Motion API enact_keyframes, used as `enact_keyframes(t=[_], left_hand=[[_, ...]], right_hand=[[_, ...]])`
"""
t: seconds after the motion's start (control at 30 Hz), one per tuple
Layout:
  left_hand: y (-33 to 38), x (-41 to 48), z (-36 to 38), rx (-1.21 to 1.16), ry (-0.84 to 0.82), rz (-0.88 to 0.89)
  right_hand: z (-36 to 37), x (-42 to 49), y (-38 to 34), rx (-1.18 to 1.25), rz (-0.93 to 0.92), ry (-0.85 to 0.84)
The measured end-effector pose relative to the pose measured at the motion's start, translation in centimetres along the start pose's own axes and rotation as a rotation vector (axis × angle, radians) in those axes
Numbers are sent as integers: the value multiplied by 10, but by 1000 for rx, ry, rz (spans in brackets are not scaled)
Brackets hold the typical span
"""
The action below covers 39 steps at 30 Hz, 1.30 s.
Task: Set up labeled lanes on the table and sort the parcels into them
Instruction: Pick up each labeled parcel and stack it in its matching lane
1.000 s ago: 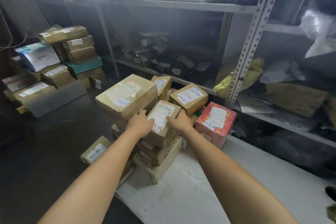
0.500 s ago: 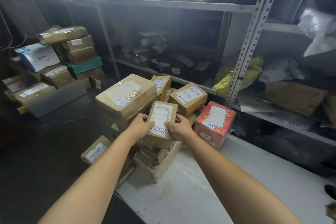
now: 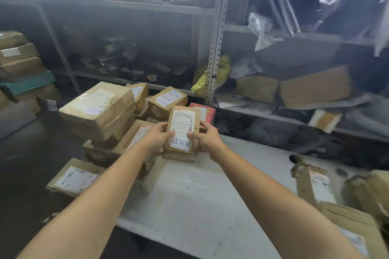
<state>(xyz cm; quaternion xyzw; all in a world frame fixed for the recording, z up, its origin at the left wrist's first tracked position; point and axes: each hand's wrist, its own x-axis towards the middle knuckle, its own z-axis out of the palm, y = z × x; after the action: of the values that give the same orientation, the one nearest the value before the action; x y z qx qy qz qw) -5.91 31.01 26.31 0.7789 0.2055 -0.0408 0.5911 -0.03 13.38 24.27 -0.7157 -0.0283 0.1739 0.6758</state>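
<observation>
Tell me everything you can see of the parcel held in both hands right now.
The parcel is a small brown cardboard box, taped, held on end with its face toward the camera. A white barcoded label covers the upper face; a white slip printed 已完成 sits below it. The left hand grips its left edge, the right hand its right edge, thumbs on the face. Its lower end is at the table; contact unclear.

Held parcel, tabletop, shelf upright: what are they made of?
Held parcel: brown cardboard, seemingly banded with glossy clear tape, plus a white paper label. Tabletop: white, matte, scuffed and smudged; perhaps painted or laminated board, core not visible. Shelf upright: grey painted metal, likely steel angle, given its rows of punched holes.
</observation>
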Motion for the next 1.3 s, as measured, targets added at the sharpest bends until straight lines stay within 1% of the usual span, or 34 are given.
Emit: enact_keyframes(t=[0.07,0.2,0.43,0.6,0.7,0.9,1.0,1.13,1.3], left_hand=[[8,-3,27,8,-65,22],[27,-17,105,42,-210,82],[47,-65,214,130,-420,75],[65,-97,283,169,-494,95],[75,-118,330,182,-521,103],[94,-174,427,180,-547,115],[103,-202,471,182,-555,116],[110,-225,513,192,-574,111],[118,-238,557,235,-613,125]], right_hand=[[-29,-19,-2,-15,-9,72],[-105,-69,3,-38,1,240],[-210,-150,22,-43,32,416],[-277,-189,35,-54,35,502],[-323,-214,43,-55,66,537],[-418,-268,56,-26,66,584],[-462,-296,60,0,75,574],[-503,-329,61,17,77,551],[-545,-353,72,16,79,589]])
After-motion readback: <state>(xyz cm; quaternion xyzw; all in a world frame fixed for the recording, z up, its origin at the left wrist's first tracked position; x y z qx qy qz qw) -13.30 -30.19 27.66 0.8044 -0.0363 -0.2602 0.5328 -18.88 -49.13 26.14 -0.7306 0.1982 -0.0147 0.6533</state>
